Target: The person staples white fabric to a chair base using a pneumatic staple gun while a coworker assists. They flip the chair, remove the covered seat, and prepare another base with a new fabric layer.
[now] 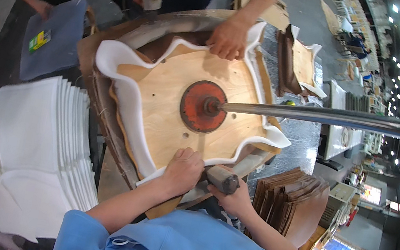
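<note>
Workshop (307, 18), plywood panel (160, 110), right fingers (217, 193) gripping tool (225, 180)

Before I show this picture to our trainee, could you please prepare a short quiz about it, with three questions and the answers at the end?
1. Which colour is the round disc on the plywood panel? A) blue B) red C) white
2. True or false: a stack of white sheets lies to the camera wearer's left.
3. With which of their two hands does the camera wearer hold a staple gun?

Key:
1. B
2. True
3. The right hand
</note>
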Available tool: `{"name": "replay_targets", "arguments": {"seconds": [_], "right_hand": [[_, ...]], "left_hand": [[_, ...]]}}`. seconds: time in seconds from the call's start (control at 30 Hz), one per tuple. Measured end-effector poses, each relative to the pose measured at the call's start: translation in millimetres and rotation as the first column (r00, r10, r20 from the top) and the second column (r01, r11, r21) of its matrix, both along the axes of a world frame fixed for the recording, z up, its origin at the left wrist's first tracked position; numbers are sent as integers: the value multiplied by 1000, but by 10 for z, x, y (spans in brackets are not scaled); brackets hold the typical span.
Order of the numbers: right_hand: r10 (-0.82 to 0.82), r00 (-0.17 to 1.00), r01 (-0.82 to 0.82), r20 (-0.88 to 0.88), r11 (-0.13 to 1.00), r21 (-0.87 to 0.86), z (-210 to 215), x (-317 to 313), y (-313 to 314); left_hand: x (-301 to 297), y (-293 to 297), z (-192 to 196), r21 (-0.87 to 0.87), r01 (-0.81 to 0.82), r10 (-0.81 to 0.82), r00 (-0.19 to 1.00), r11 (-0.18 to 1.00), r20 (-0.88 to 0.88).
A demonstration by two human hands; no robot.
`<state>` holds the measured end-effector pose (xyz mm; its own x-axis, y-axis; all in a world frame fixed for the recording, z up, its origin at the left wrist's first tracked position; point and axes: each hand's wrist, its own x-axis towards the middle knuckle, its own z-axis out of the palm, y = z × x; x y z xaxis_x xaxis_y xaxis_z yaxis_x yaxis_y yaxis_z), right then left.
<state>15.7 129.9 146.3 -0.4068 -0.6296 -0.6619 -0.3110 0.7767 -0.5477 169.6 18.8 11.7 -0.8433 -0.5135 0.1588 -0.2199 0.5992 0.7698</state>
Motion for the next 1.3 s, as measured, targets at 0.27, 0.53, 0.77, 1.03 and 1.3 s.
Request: {"name": "replay_targets", "arguments": {"seconds": [0.27,0.53,0.77,1.03,1.3], "right_hand": [[58,997,-65,-60,990,-125,-76,25,65],[-291,955,293,57,900,-322,79,-49,978],[-760,583,807,288,499,-316,-310,-925,2210],[-884,318,941,343,251,-225,-1599,-3557,2387],[-852,213,975,478,217,-47,-3114,-5734,2023]], "left_hand": [[-26,1,18,-85,-19,18,1000,996,-7],[-199,-60,263,-88,40,-18,971,995,239],[-1486,-9,408,-164,-34,16,994,986,-110],[-2271,-10,-31,-226,-2,3,1000,974,4],[-2378,0,44,-137,-131,155,971,982,183]]}}
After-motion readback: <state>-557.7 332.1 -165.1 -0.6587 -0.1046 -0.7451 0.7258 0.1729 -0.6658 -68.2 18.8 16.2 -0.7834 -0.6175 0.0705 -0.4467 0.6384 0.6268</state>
